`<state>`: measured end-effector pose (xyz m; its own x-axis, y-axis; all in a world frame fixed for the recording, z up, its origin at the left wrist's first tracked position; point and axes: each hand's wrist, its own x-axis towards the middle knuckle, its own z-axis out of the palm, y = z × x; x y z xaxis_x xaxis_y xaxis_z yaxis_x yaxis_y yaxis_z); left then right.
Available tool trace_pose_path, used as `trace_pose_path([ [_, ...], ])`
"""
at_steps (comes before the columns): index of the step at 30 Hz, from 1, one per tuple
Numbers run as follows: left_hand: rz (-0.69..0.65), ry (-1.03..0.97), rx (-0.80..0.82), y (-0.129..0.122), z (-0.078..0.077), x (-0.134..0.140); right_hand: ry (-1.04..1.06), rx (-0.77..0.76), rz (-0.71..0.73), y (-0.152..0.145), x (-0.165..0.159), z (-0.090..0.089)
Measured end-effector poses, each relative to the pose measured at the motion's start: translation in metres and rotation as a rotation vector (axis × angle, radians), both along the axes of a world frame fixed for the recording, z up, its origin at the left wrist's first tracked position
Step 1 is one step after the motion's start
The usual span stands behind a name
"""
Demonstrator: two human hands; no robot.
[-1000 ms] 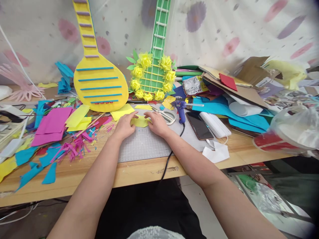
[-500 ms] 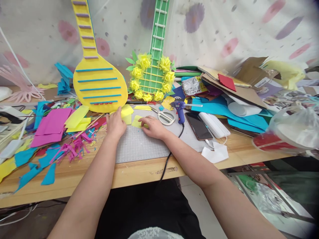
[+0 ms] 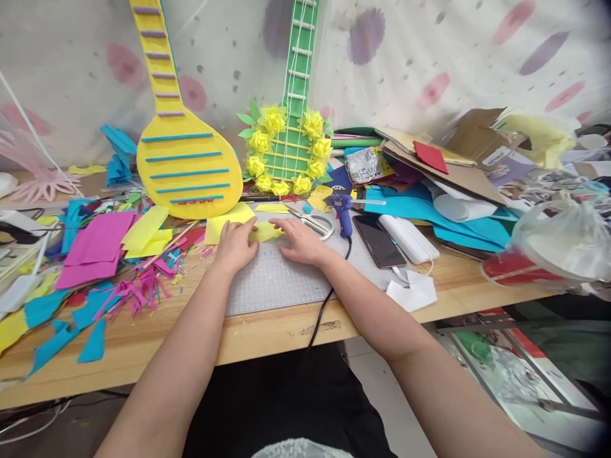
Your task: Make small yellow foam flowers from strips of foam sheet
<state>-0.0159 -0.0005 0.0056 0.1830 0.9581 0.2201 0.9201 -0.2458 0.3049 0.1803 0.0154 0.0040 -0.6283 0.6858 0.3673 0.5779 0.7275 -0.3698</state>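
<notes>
A small piece of yellow crepe paper (image 3: 266,231) lies low over the grey cutting mat (image 3: 272,280), stretched between my two hands. My left hand (image 3: 235,247) is closed at the paper's left end. At its right end, my right hand (image 3: 302,242) has its fingers bent over the edge, palm down. A larger yellow paper sheet (image 3: 214,228) sits just behind my left hand, partly covered by it. Scissors (image 3: 319,224) with pale handles lie beyond my right hand. A purple glue gun (image 3: 342,213) stands to the right of them.
Behind lean a yellow paper guitar (image 3: 191,162) and a green one (image 3: 289,152) with yellow flowers. Left are magenta sheets (image 3: 95,245) and scraps. Right are a phone (image 3: 379,242), a white power bank (image 3: 408,238), a black cord (image 3: 322,312), blue paper (image 3: 410,208) and a bagged bucket (image 3: 529,267).
My left hand has moved right, from the yellow sheets to the small paper by my right hand. The larger sheet now lies spread out farther left. My right hand has shifted slightly right.
</notes>
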Motion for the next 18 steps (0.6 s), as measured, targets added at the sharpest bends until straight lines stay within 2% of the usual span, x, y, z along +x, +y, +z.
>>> trace_pose_path([
  [7, 0.094, 0.070, 0.067, -0.001, -0.004, 0.017, 0.022, 0.044, -0.088, 0.005, -0.014, -0.013],
  [12, 0.120, -0.074, 0.020, -0.002, -0.005, 0.021, 0.029, -0.034, -0.118, 0.010, -0.019, -0.014],
  [16, 0.044, -0.192, -0.018, 0.000, -0.004, 0.013, 0.054, -0.066, -0.176, 0.012, -0.015, -0.012],
  [18, -0.005, -0.192, -0.027, 0.000, -0.004, 0.010, 0.079, -0.049, -0.144, 0.010, -0.013, -0.011],
])
